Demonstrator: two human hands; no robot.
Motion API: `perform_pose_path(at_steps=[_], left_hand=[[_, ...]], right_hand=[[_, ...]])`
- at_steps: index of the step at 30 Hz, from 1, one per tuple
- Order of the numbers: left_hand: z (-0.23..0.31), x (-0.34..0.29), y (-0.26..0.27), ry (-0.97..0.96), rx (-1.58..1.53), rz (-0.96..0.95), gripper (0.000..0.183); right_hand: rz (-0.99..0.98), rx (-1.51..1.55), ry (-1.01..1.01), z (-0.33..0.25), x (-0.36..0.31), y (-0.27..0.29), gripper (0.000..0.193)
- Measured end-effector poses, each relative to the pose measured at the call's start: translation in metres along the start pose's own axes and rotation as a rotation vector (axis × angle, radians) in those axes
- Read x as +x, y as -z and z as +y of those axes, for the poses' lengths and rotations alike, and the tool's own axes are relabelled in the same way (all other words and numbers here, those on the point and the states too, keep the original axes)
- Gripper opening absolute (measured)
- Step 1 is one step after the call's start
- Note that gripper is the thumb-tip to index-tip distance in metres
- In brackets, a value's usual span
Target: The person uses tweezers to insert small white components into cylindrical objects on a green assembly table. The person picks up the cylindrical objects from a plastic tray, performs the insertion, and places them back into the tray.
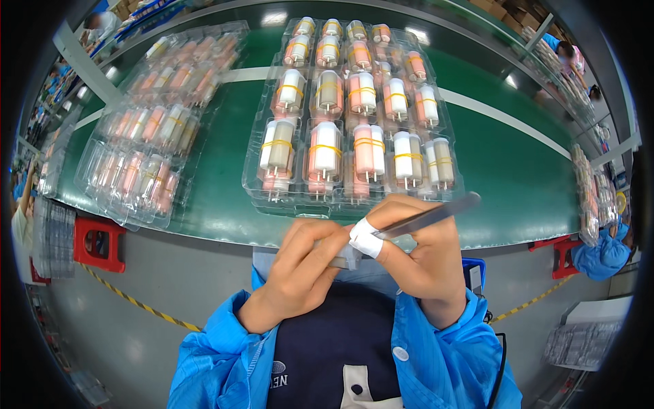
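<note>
My left hand is closed in front of my chest, its fingers around a small greyish part that is mostly hidden. Opposite it, my right hand grips dark metal tweezers, their broad end pointing up to the right. White tape wraps a finger of that hand, close to the left fingertips. Just beyond both hands, stacked clear plastic trays hold white, pink and grey cylinders bundled with yellow bands. Thin prongs stick out of the cylinders' near ends.
More clear trays of cylinders lie on the left of the green table. Red stools stand on the floor to either side. A blue bin is beside my right arm. Other people in blue are at the right edge.
</note>
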State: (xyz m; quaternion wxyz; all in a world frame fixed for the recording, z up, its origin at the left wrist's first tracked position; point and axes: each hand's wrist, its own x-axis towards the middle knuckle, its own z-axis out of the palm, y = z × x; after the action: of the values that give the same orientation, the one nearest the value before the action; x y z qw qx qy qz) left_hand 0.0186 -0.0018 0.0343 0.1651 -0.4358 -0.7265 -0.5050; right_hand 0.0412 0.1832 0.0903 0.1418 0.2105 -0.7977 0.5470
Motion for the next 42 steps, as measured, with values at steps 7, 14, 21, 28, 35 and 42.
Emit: perform_pose_path(at_steps=[7,14,21,28,35,42], left_hand=[[0.005,-0.006,-0.002,0.287,-0.268,0.128,0.055],[0.006,-0.006,-0.001,0.312,-0.340,0.132,0.055],[0.007,-0.005,-0.002,0.299,-0.360,0.151,0.054],[0.004,-0.009,-0.002,0.340,-0.513,0.164,0.053],[0.000,-0.012,-0.005,0.291,-0.473,0.142,0.052],[-0.001,-0.014,-0.005,0.273,-0.393,0.131,0.053]], right_hand=[[0.227,0.378,-0.089,0.012,-0.006,-0.008,0.010],[0.301,0.360,-0.039,0.010,-0.013,-0.015,0.013],[0.230,0.210,0.032,0.013,-0.012,-0.019,0.013],[0.354,0.404,-0.075,0.011,-0.021,-0.025,0.016],[0.328,0.326,-0.063,0.009,-0.022,-0.025,0.015],[0.284,0.252,-0.058,0.007,-0.019,-0.024,0.015]])
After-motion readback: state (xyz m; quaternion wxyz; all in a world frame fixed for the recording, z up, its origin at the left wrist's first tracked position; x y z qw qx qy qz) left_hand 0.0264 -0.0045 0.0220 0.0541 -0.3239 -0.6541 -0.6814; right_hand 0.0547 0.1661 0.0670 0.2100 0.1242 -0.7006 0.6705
